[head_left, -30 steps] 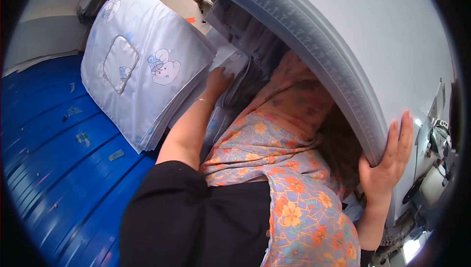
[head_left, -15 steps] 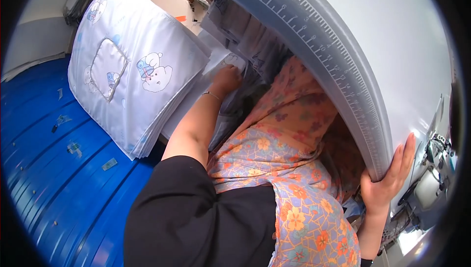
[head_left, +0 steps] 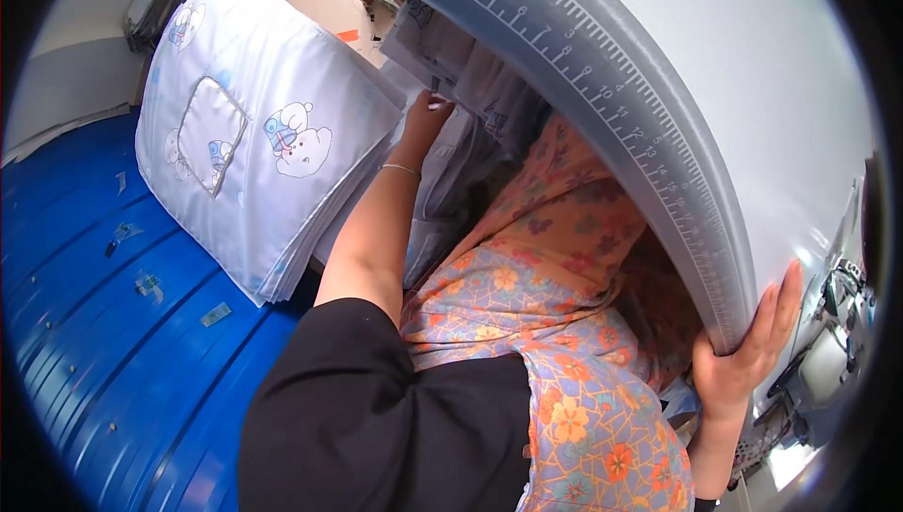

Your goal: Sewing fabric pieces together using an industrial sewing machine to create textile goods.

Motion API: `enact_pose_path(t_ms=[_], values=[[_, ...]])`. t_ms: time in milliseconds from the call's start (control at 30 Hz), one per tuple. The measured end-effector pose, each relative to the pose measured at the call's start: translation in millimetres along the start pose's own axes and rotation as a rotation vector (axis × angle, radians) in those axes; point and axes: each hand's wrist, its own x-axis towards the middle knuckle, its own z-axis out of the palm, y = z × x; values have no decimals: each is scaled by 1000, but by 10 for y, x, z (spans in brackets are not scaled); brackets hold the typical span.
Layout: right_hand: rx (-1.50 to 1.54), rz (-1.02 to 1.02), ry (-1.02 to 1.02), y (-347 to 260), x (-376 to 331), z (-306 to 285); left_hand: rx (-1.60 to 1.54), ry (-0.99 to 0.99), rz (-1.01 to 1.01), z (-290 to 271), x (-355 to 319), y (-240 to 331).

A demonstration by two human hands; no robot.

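Observation:
My left hand (head_left: 431, 117) reaches down between a stack and some hanging cloth, its fingers closed on a bit of white fabric (head_left: 436, 105). Part of that grip is hidden from view. Left of the arm lies a thick stack of white fabric pieces (head_left: 268, 61), printed with cartoon bears, the top one with a stitched square patch. Pale printed cloth (head_left: 461, 61) hangs in folds just beyond my fingers, under the table's edge. My right hand (head_left: 743, 357) rests open at the white table's rim, fingers stretched over the top.
A white table (head_left: 752, 89) with a grey ruler-marked edge (head_left: 602, 89) curves across the right. Blue ribbed flooring (head_left: 103, 324) with small scraps lies at left. A floral apron (head_left: 574, 390) covers my lap. Cluttered equipment (head_left: 828, 352) stands at far right.
My left hand has moved a little farther away and slightly left, up to the hanging cloth. The right hand keeps its place on the table edge.

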Motion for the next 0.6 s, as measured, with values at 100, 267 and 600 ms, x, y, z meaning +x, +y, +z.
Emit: enact_pose_path(t_ms=[100, 267, 600], values=[[-30, 18, -15, 35, -10, -2, -10, 18, 153, 143, 127, 519], [-45, 24, -13, 4, 18, 7, 101, 19, 488, 460, 483, 723], [-15, 32, -32, -20, -22, -24, 263, 311, 623, 660, 829, 830]])
